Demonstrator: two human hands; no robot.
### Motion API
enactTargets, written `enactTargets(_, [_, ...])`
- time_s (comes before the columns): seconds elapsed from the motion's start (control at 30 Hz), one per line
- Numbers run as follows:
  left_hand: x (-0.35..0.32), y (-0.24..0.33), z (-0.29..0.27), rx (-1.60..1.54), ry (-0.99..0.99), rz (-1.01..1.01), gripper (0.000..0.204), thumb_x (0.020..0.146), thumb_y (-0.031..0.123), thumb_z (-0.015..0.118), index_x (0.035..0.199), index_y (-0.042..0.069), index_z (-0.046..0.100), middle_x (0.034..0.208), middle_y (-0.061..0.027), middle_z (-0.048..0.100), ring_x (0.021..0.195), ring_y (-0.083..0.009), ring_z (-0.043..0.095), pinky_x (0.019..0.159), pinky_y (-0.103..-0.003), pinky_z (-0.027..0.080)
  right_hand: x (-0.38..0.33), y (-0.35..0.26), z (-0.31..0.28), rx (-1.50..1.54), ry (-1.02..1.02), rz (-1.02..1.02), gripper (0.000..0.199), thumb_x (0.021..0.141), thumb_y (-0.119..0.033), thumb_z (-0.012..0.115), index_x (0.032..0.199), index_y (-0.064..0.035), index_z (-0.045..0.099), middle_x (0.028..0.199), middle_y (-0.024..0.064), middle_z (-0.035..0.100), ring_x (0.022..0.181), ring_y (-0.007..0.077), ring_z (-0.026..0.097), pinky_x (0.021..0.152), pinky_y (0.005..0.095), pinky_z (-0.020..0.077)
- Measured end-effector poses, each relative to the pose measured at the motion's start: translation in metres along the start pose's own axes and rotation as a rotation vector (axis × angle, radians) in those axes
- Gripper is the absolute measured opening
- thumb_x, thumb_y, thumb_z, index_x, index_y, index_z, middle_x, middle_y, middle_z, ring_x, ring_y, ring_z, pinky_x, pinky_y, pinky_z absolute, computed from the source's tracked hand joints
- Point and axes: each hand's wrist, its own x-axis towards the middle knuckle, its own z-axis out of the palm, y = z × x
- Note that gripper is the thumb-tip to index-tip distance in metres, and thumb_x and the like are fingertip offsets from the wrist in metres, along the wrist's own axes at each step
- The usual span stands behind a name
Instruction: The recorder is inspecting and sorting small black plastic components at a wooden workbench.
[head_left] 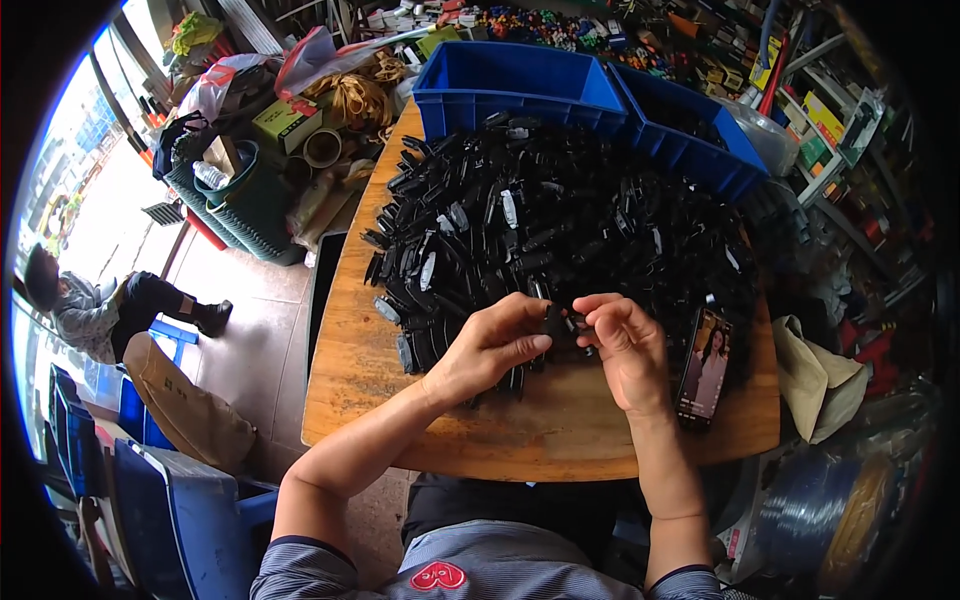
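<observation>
In front of me a large heap of small black plastic pieces covers most of the wooden table. Just at its near edge, my left hand pinches a small black piece between thumb and fingers. Close beside it on the right is my right hand, its fingers bent toward the same piece. Something tiny and dark shows at the right fingertips, too small to name. A few pieces in the heap look grey or shiny.
Two blue crates stand along the table's far edge. A phone playing a video leans at the right of the heap. Stacked dark green baskets are on the floor at left, near a seated person. Cluttered shelves fill the right side.
</observation>
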Motion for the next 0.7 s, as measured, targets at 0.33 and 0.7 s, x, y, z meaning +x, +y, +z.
enactTargets(0.33, [0.0, 0.01, 0.0, 0.47, 0.057, 0.317, 0.031, 0.078, 0.002, 0.064, 0.108, 0.0, 0.056, 0.09, -0.0086, 0.053, 0.078, -0.0168, 0.057, 0.07, -0.028, 0.047, -0.002, -0.002, 0.001, 0.028, 0.004, 0.126, 0.021, 0.082, -0.009, 0.066, 0.102, -0.0024, 0.061, 0.093, 0.0041, 0.061, 0.079, 0.0102, 0.056, 0.07, 0.0234, 0.048])
enactTargets(0.7, [-0.001, 0.019, -0.008, 0.653, -0.067, 0.413, 0.029, 0.076, 0.005, 0.067, 0.104, 0.0, 0.06, 0.094, -0.0114, 0.056, 0.083, -0.0235, 0.057, 0.071, -0.032, 0.048, -0.004, 0.004, -0.007, 0.011, -0.104, 0.413, 0.023, 0.079, -0.021, 0.07, 0.09, -0.0045, 0.059, 0.08, 0.0, 0.057, 0.062, 0.0088, 0.054, 0.052, 0.0219, 0.0446])
